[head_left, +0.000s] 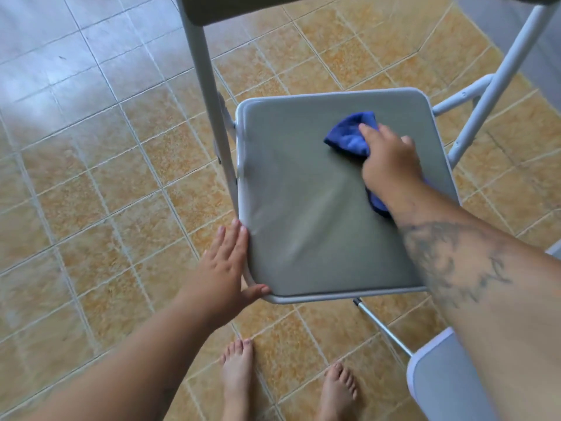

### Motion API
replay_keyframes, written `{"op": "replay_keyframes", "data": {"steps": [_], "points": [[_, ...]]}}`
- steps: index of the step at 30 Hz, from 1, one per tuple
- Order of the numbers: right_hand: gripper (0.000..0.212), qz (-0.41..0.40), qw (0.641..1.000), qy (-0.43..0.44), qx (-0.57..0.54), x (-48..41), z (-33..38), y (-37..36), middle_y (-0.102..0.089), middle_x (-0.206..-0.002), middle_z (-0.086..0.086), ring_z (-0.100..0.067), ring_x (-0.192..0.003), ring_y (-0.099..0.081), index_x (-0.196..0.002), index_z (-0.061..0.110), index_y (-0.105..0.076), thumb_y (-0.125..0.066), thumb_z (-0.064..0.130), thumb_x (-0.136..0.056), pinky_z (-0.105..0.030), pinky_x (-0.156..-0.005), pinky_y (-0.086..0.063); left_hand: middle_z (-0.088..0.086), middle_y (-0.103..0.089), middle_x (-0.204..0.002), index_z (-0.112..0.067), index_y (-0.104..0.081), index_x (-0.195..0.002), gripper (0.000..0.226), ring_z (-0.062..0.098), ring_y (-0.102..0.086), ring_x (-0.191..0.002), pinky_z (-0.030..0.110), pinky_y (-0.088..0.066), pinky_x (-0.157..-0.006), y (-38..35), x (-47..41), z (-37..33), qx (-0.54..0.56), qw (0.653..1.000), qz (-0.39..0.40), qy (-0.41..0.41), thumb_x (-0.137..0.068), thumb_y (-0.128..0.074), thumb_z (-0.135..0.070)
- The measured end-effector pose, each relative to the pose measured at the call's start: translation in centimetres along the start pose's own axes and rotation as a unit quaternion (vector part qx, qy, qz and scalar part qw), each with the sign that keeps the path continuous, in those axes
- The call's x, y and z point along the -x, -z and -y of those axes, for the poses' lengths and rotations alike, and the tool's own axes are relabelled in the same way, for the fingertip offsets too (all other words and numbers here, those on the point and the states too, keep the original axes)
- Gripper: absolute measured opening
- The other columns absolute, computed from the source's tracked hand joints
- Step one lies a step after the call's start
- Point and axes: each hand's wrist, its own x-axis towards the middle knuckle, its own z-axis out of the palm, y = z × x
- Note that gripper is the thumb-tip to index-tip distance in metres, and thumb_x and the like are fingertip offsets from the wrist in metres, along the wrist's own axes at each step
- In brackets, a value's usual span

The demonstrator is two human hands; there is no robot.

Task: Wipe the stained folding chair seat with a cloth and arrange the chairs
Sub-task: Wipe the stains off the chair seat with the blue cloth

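A folding chair stands unfolded in front of me, its grey padded seat (303, 208) framed in white metal. My right hand (390, 161) presses a blue cloth (349, 135) onto the far right part of the seat; part of the cloth shows under my wrist. My left hand (226, 265) lies flat against the seat's near left corner, thumb hooked on the front rim. No stain stands out on the visible seat surface.
The chair's backrest (243, 7) crosses the top of the view, with white legs (498, 83) at the right. A second chair's grey seat (440, 378) sits at the lower right, partly behind my forearm. Tan tiled floor (106, 208) surrounds everything; my bare feet are below.
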Motion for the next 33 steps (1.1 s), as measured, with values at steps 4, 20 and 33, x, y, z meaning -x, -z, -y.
{"op": "replay_keyframes", "data": {"steps": [4,20,33], "points": [[0.049,0.012,1.0,-0.01,-0.013,1.0,7.9,-1.9,-0.034,-0.148,-0.003,-0.038,-0.117,-0.039,-0.141,0.034,-0.039,-0.037,0.02,-0.094,-0.044,-0.093,-0.039,-0.001,0.039,-0.148,-0.016,0.028,-0.143,0.116,0.019,0.033,-0.139,0.031,0.014,-0.114,0.8,-0.2,1.3,0.003,0.999,0.008,0.038,-0.076,-0.046,-0.074],[0.056,0.05,0.989,0.098,0.101,9.1,-12.1,3.8,-0.033,-0.154,0.001,-0.042,-0.118,-0.044,-0.134,0.047,-0.045,-0.042,0.019,-0.086,-0.051,-0.096,-0.043,-0.006,0.035,-0.153,-0.023,0.023,-0.147,0.125,0.017,0.027,-0.143,0.045,0.001,-0.121,2.2,-3.1,-3.7,-0.018,0.999,0.03,-0.037,-0.07,-0.066,-0.064],[0.056,0.136,0.918,0.372,-0.025,18.2,-3.3,0.8,-0.05,-0.142,-0.002,-0.034,-0.087,-0.053,-0.12,0.029,-0.062,-0.058,0.005,-0.07,-0.043,-0.069,-0.05,-0.002,0.034,-0.155,-0.021,0.026,-0.146,0.154,0.024,0.026,-0.144,0.05,-0.001,-0.12,-0.1,-3.3,-5.6,-0.017,0.999,-0.002,0.046,-0.037,-0.061,-0.088]]}}
